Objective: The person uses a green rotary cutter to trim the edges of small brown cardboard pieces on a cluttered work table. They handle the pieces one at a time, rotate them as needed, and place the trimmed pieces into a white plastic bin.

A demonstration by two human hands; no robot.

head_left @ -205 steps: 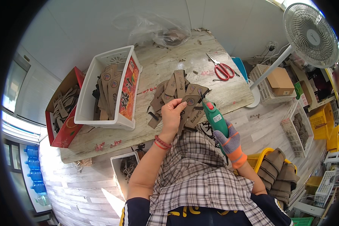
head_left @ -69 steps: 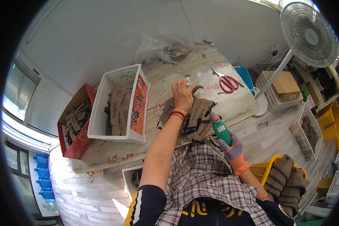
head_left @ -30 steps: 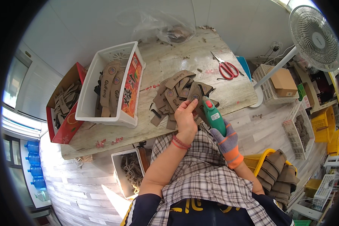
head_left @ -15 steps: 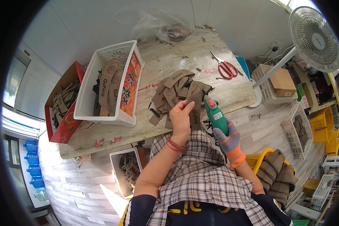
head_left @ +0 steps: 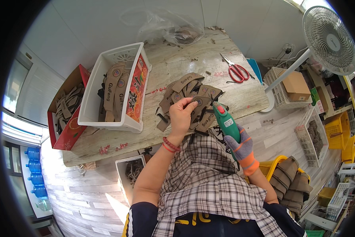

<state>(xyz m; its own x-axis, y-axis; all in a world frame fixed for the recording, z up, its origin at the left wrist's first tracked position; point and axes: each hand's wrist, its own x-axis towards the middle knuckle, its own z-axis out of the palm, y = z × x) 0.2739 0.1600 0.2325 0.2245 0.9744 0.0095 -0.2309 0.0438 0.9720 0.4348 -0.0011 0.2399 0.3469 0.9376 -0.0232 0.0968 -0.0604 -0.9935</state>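
My bare left hand (head_left: 180,115), with red beads at its wrist, pinches the edge of a brown fabric strap (head_left: 201,103) bearing a round emblem. The strap is held over a heap of similar straps (head_left: 190,81) on the table; how much of it hangs behind the fingers is hidden. In my right hand (head_left: 240,147), which wears a grey and orange glove, is a green handheld electric tool (head_left: 227,125) with a red button. Its thin dark tip points away from me, close to the right end of the held strap; I cannot tell whether they touch.
Red-handled scissors (head_left: 237,71) lie far right on the table (head_left: 167,59). A white bin (head_left: 106,124) and a red box (head_left: 63,138), both holding straps, stand at the left. A white fan (head_left: 330,41) is at the far right. Below it sit crates and a yellow basket (head_left: 267,168) with brown pieces.
My left hand has shifted left and slightly away from me. The strap that hung down from its fingers no longer shows that way; a strap lies slanted by the table's near edge. The tool barely moved.
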